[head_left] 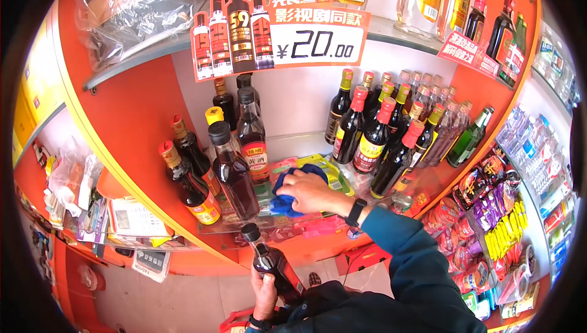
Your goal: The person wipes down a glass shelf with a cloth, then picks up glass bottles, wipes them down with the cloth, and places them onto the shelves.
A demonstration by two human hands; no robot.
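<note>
My right hand [310, 191] is pressed onto a blue cloth [284, 203] on the glass shelf [306, 224], its fingers closed over the cloth. Low in front of the shelf, my left hand [264, 293] grips a dark bottle [278, 269] with a black cap, tilted a little. Left of the cloth stand a dark bottle with a black cap [235, 180] and a bottle with a red label [254, 143]. Beyond those, a red-capped bottle [194, 192] stands at the shelf's left end.
Several sauce bottles [370, 143] crowd the shelf's right side, with a green bottle [469, 140] at the end. A price sign [321, 40] hangs from the upper shelf. Snack packets [504, 229] fill the rack at right. Papers [137, 217] lie on the left counter.
</note>
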